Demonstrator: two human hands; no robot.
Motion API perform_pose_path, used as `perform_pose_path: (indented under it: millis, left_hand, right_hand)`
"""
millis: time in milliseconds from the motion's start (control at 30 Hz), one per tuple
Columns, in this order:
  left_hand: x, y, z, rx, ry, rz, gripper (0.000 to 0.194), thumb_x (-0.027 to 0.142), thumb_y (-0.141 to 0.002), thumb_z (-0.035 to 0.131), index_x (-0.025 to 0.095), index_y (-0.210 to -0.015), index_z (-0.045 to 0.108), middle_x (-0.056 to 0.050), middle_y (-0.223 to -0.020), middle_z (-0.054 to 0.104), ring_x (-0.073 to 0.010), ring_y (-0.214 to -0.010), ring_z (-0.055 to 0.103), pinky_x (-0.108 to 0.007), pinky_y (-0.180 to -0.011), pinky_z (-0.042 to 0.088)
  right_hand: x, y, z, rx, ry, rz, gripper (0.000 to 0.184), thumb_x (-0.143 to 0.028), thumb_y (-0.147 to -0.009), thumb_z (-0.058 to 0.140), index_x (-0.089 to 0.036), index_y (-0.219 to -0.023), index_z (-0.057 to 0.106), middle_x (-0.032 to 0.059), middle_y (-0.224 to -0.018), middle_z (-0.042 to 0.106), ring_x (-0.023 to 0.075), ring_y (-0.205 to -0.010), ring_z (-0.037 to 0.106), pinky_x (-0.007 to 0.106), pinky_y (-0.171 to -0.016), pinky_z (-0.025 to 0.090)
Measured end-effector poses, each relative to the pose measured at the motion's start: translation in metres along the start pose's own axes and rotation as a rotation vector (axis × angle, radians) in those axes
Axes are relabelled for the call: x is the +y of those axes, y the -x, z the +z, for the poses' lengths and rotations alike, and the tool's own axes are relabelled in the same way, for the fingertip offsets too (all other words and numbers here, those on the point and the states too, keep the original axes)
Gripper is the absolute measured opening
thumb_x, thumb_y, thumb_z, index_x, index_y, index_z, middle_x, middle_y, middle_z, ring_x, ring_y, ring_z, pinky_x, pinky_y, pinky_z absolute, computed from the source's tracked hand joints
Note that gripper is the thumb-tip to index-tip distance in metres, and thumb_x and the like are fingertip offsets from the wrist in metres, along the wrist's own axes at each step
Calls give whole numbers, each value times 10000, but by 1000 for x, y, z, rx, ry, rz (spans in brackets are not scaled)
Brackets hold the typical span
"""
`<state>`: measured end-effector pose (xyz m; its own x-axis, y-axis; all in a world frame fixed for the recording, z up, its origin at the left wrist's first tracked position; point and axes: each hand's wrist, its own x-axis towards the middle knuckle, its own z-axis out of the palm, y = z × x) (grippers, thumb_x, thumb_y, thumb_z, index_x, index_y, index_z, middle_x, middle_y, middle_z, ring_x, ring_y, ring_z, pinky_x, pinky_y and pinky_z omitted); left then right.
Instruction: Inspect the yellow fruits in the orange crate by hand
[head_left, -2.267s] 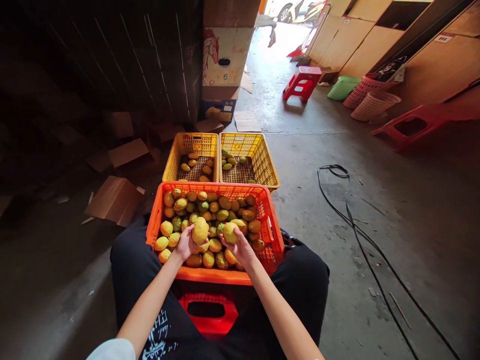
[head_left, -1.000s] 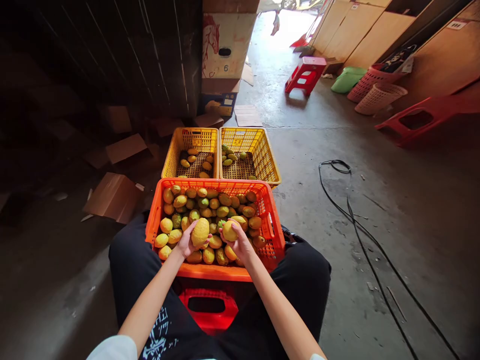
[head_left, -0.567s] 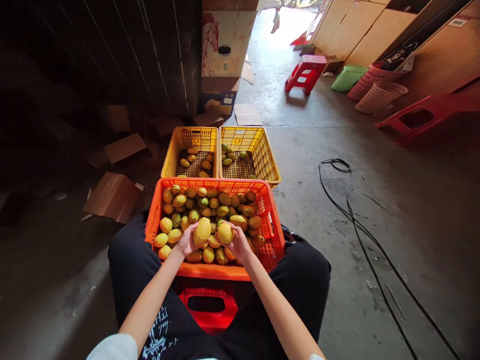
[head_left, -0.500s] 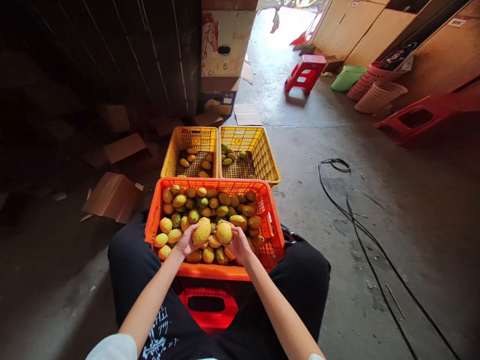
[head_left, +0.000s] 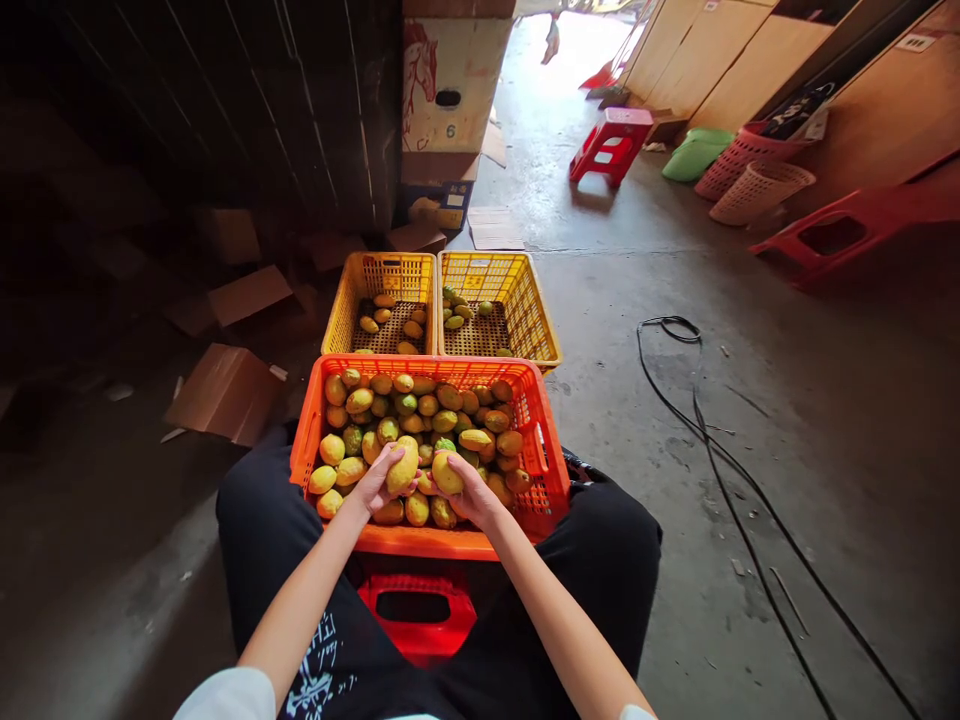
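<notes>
My left hand (head_left: 375,488) is wrapped round a yellow lemon (head_left: 403,466) with bumpy skin. Beside it, a rounder yellow lemon (head_left: 446,473) is gripped by my right hand (head_left: 475,496), thumb along its upper side. Both hands are over an orange plastic crate (head_left: 427,543), which sits in front of me between my knees. Many yellow and green lemons (head_left: 360,401) lie piled inside it, some with brownish skin. The fruit just under my hands is partly hidden.
Two yellow crates stand behind the orange one: the left crate (head_left: 334,310) holds several yellow lemons, the right crate (head_left: 541,310) several greener ones. A red stool (head_left: 416,638) shows below. Cardboard (head_left: 225,393) lies left; a black cable (head_left: 720,455) runs across the floor right.
The lemon in my right hand has turned slightly and dropped a little, with my thumb now further over it. The left hand's lemon has tilted a little.
</notes>
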<state>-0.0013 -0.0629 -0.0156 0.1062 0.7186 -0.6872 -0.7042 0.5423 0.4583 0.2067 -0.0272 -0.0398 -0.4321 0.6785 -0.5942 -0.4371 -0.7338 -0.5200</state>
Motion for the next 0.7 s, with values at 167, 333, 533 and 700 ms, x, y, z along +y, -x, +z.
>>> perform_pose_path:
  millis: [167,333,533,700]
  left_hand:
    - [1,-1,5,-19,77,-19,510,417,-966,823,203,-1379,611,-135,-1124,827,-292,-935,856,-348,-757,703]
    - [3,-2,9,-38,155,-42,375,331,-1019,687,167,-1357,682,-142,-1126,837,-320,-1003,850,-427,-856,703]
    - [-2,-1,7,-52,80,37,431,218,-823,923,171,-1194,709,-123,-1097,819,-342,-1103,814,-414,-946,674]
    - [-4,0,-2,-81,-43,90,432,217,-777,960,175,-1124,706,-88,-994,778,-328,-1075,797,-423,-958,673]
  right_hand:
    - [-3,-1,5,18,-45,-35,515,-546,-671,989,-279,-1018,717,56,-987,851,341,-1019,843,471,-839,705]
    - [-16,3,7,-47,-129,-22,497,-514,-690,879,-270,-1101,740,130,-1142,858,444,-1289,773,586,-949,684]
    - [-16,5,9,-39,-122,-32,546,-456,-659,942,-279,-1138,748,85,-1094,851,410,-1226,795,527,-904,692]
    - [-12,9,7,-3,-65,-57,588,-416,-671,993,-306,-1193,747,-2,-1024,798,286,-1051,822,328,-750,645]
